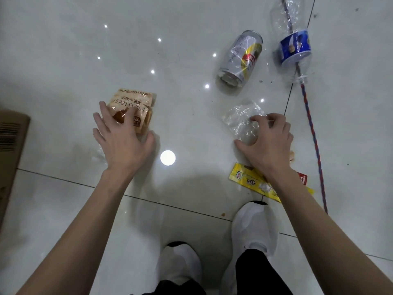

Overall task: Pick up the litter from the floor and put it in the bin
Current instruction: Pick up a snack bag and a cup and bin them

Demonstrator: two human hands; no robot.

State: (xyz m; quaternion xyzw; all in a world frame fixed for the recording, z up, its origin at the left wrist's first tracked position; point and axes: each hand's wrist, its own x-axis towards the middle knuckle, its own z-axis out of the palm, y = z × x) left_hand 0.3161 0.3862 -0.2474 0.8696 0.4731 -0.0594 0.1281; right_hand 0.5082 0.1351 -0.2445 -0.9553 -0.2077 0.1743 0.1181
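Litter: snack packet (131,101) pinned flat under left hand (123,141), fingers spread; clear wrapper (240,116) bunched in right hand (270,141), fingers curled, apparently for lifting.

head | worn on person's head | faces steeply down | near tiled floor (191,28)

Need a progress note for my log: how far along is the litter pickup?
Early. Nothing is visibly binned, and no bin is clearly in view. In hand: the left hand presses on the tan snack packet; the right hand curls round the clear wrapper. Remaining on the floor: can, clear bottle, yellow wrapper, red scrap.
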